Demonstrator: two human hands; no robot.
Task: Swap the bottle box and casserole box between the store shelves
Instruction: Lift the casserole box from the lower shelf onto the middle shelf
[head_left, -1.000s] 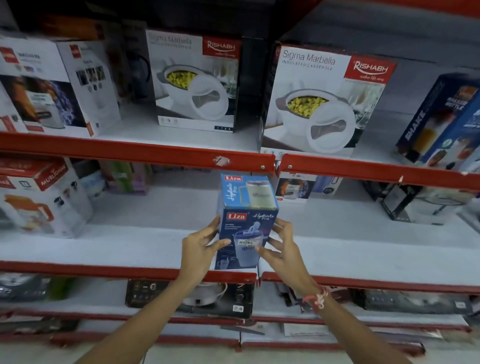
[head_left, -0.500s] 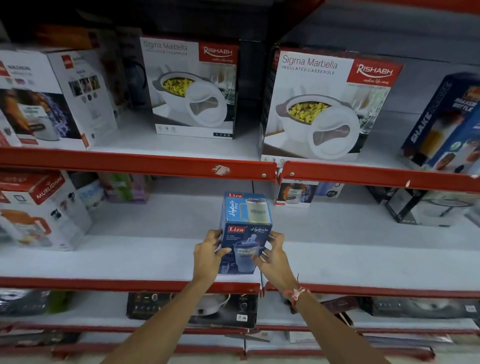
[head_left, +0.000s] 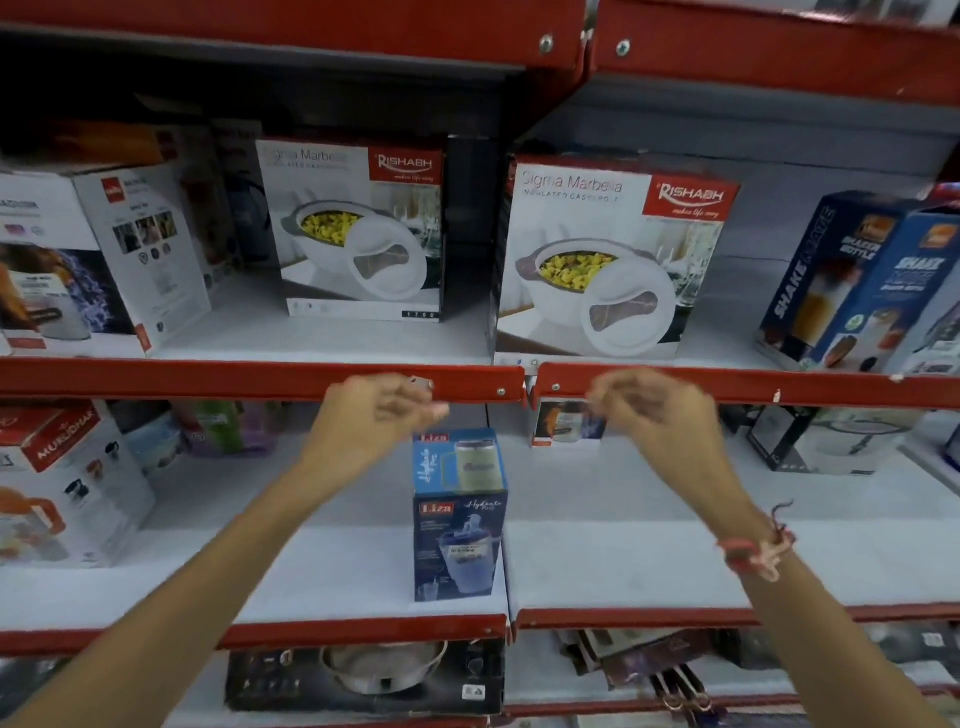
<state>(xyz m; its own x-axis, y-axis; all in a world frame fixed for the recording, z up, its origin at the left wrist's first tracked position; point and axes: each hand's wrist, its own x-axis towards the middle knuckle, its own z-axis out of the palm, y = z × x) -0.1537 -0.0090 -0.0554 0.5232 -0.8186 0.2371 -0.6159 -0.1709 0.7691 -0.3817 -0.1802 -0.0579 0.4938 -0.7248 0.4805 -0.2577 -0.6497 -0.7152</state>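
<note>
The casserole box stands upright on the upper shelf, above and just right of the raised hands; the right hand is nearer to it. Both the right and the left hand are empty, fingers loosely curled. The bottle box stands upright on the middle shelf, below and between the hands.

bottle box: blue, red logo | casserole box: white, red corner | shelf edge: red
</note>
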